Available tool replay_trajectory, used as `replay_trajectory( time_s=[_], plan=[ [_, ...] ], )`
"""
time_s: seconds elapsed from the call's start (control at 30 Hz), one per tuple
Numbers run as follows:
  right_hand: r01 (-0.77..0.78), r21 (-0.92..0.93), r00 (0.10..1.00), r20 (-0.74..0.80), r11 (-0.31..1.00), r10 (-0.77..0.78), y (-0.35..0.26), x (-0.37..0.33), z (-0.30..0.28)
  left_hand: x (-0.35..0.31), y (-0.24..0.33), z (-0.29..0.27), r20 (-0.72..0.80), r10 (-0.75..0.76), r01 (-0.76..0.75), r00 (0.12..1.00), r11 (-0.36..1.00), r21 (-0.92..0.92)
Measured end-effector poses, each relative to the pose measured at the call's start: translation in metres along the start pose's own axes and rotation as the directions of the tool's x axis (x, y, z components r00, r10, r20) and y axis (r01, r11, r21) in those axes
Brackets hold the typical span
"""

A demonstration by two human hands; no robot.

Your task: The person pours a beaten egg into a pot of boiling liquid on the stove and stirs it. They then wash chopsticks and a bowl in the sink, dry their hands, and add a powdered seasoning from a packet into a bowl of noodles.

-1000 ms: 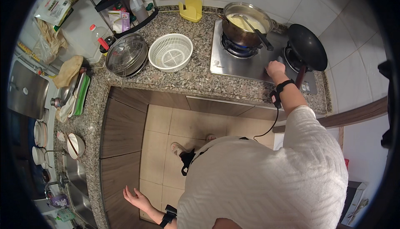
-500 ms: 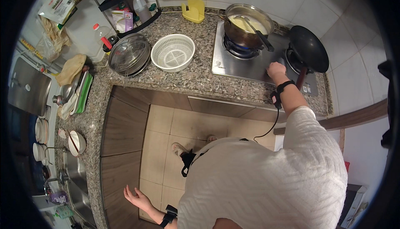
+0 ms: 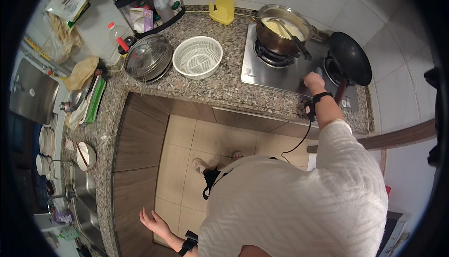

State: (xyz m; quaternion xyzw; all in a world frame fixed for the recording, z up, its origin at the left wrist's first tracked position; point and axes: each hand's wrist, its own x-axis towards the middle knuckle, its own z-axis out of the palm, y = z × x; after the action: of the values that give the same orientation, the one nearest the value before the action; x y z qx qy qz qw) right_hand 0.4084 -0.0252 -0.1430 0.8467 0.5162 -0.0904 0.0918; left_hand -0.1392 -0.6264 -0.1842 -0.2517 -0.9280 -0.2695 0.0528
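Note:
My right hand [image 3: 314, 81] is closed at the front edge of the steel gas stove [image 3: 280, 78], fingers wrapped round a stove knob that the hand itself covers. Behind it, a metal pot [image 3: 280, 44] with pale, creamy contents stands on the left burner. A dark-handled ladle [image 3: 292, 36] leans in the pot, its handle over the near right rim. No flame shows under the pot. On the right burner rests a black wok [image 3: 351, 58], its wooden handle close beside my wrist. My left hand [image 3: 155, 223] hangs over the floor by the cabinets, fingers spread, holding nothing.
A white colander [image 3: 197, 56] and a lidded pan [image 3: 148, 59] stand on the granite counter. Farther back are a yellow plastic holder [image 3: 221, 10] and a corner spice rack [image 3: 149, 4]. A white bowl with chopsticks [image 3: 87, 156] sits near the sink [image 3: 85, 189] at left.
The blue flame under the pot has gone out. My right hand stays at the stove front, and my left hand holds its place. The whole view has shifted slightly.

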Motion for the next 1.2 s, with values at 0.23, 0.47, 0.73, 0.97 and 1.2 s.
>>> replay_trajectory(
  time_s=[0.23,0.47,0.73,0.97,1.2],
  plan=[
    [0.199,-0.110,0.967,-0.140,0.974,-0.214,0.009,-0.022,0.008,0.020,0.002,-0.018,0.033,-0.054,0.058,0.998,0.983,-0.176],
    [0.370,-0.130,0.903,-0.184,0.920,-0.389,-0.025,-0.085,0.018,0.078,-0.008,-0.035,0.071,-0.068,0.077,0.995,0.987,-0.138],
    [0.872,0.122,0.485,-0.088,0.474,-0.870,-0.255,-0.326,0.090,0.101,-0.112,-0.119,-0.003,-0.163,0.163,0.987,0.983,-0.083],
    [0.615,0.769,0.209,0.055,0.175,-0.976,-0.459,-0.567,0.156,0.052,-0.226,-0.184,-0.047,-0.318,0.320,0.947,0.947,0.024],
    [0.818,0.507,-0.151,-0.266,-0.271,-0.952,-0.584,-0.708,0.133,0.021,-0.277,-0.200,-0.080,-0.574,0.564,0.815,0.818,-0.116]
  ],
)
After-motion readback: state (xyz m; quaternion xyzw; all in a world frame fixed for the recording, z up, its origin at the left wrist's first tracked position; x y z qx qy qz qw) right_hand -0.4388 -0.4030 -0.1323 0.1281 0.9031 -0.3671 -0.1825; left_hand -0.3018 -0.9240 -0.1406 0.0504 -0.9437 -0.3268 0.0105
